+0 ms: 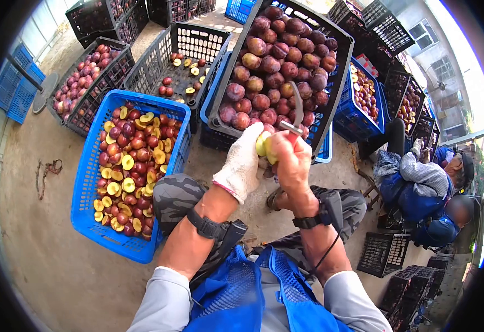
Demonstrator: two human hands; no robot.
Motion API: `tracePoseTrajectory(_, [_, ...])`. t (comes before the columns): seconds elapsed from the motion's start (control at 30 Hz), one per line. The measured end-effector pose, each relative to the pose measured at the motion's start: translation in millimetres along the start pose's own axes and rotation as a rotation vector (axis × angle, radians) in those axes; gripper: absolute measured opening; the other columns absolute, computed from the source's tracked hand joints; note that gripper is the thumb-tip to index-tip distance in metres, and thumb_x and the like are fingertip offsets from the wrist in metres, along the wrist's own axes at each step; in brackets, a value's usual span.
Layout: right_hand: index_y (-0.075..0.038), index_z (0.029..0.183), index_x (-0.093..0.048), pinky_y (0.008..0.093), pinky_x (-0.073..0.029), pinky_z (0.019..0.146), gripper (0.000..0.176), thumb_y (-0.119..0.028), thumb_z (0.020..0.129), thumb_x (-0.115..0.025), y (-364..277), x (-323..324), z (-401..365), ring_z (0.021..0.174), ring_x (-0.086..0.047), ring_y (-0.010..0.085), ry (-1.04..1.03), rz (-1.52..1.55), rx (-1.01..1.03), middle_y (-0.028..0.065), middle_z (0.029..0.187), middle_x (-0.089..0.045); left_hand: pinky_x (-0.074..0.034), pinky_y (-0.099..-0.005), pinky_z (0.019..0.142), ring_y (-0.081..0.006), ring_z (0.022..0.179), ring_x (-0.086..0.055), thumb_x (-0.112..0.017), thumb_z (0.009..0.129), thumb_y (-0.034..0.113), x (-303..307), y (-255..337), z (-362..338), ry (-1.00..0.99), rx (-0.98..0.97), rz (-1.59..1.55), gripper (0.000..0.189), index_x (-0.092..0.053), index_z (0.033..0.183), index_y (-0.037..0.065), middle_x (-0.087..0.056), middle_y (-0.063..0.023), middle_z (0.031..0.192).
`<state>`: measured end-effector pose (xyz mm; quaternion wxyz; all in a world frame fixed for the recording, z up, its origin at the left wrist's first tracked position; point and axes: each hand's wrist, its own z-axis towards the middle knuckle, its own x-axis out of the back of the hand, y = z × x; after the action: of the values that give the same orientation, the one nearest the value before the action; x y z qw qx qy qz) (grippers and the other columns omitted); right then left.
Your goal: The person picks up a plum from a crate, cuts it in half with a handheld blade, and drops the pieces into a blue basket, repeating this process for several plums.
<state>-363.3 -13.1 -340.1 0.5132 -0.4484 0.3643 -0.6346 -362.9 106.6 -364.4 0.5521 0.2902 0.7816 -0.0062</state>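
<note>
From my end: left hand (244,157), in a white knit glove, had its grip clamped on a cut plum (262,144), yellow-green flesh showing. Right hand (291,161) was bare, grip closed on a curved knife (298,105); blade pointed up and away from the body, over the fruit. Right fingers were right against the plum too. Exact contact there I couldn't make out.

Plum was between the two hands, just off the near edge of a black crate (342,66) filled with whole plums (280,66). That crate sat tilted on a blue crate (325,148). A blue basket (81,171) stood by the left knee, loaded with halved plums (128,171), some cut face up, some skin up. Beyond it I had an open black bin (184,41) with a few cut pieces on its bottom, and left of that a crate of reddish plums (87,77). All on a concrete floor (37,221).

Both wrists wore black straps (206,224). A co-worker (419,171) sat off to the right, near more stacked crates.
</note>
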Motion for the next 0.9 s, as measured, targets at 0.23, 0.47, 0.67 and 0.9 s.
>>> tracePoseTrajectory(0.23, [-0.010,0.086,-0.061,0.0250,-0.032,0.032,0.037,-0.044,0.102,-0.056,4.8,1.9,15.2,0.033,-0.041,0.0107,-0.068,0.531,-0.743,0.0022,0.053,-0.053,-0.059,-0.0393,0.061,-0.0126,0.046,-0.055,-0.043,0.104,0.048,41.3,71.8,-17.0,0.110,-0.373,-0.135,0.049,-0.064,0.101,0.004,-0.059,0.0008,0.060])
tracePoseTrajectory(0.47, [-0.002,0.088,-0.074,0.0329,-0.042,0.047,0.056,-0.056,0.097,-0.059,-10.8,-62.6,158.8,0.047,-0.052,0.0132,-0.318,-0.097,-0.313,0.0054,0.062,-0.062,-0.055,-0.0474,0.080,-0.0215,0.067,-0.059,-0.044,0.104,0.040,64.7,85.6,-29.5,0.251,-0.566,-0.312,0.044,-0.064,0.108,0.002,-0.065,-0.0077,0.082])
tracePoseTrajectory(0.67, [-0.003,0.073,-0.067,0.0432,-0.052,0.062,0.035,-0.036,0.083,-0.065,-5.2,-31.2,175.4,0.059,-0.064,0.0282,-0.249,-0.614,0.111,0.0169,0.064,-0.065,-0.046,-0.0579,0.107,-0.0407,0.116,-0.060,-0.046,0.104,0.044,90.7,117.3,-44.1,0.223,-0.726,-0.648,0.057,-0.044,0.135,-0.004,-0.057,-0.0265,0.132])
tracePoseTrajectory(0.9, [-0.001,0.093,-0.069,0.0494,-0.055,0.074,0.060,-0.058,0.076,-0.076,99.2,9.1,61.3,0.083,-0.072,0.0405,-0.390,-1.095,-0.148,0.0244,0.082,-0.071,-0.056,-0.0507,0.089,-0.0330,0.084,-0.070,-0.055,0.102,0.036,64.7,78.6,-31.2,0.000,-0.549,-0.189,0.041,-0.064,0.116,-0.002,-0.073,-0.0197,0.099])
